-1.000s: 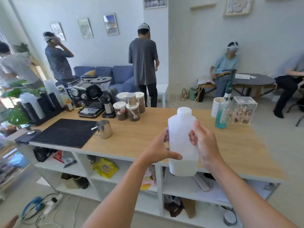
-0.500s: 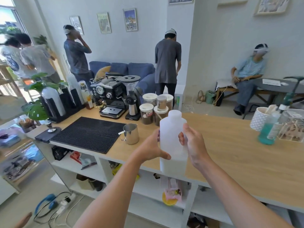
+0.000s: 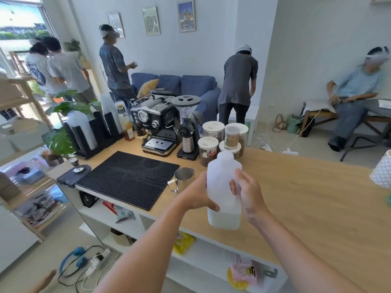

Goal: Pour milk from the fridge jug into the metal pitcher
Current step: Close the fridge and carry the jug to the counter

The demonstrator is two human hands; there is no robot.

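Wooden counter [image 3: 306,199], white shelving beneath. Left to right on it: black ribbed mat [image 3: 129,178]; espresso machine [image 3: 156,125]; grinder [image 3: 187,127]; metal pitcher [image 3: 183,178], upright, just right of the mat; lidded canisters [image 3: 213,134]. Milk jug [image 3: 223,191], capped, upright, milk low in its base, held above the counter's near edge: left hand [image 3: 195,195] and right hand [image 3: 249,195] wrapped around its sides. Behind: blue sofa [image 3: 179,83], white walls, framed prints.

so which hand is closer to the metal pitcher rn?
Left. The left hand grips the milk jug on the side facing the metal pitcher, just right of it. The right hand holds the jug's far side.
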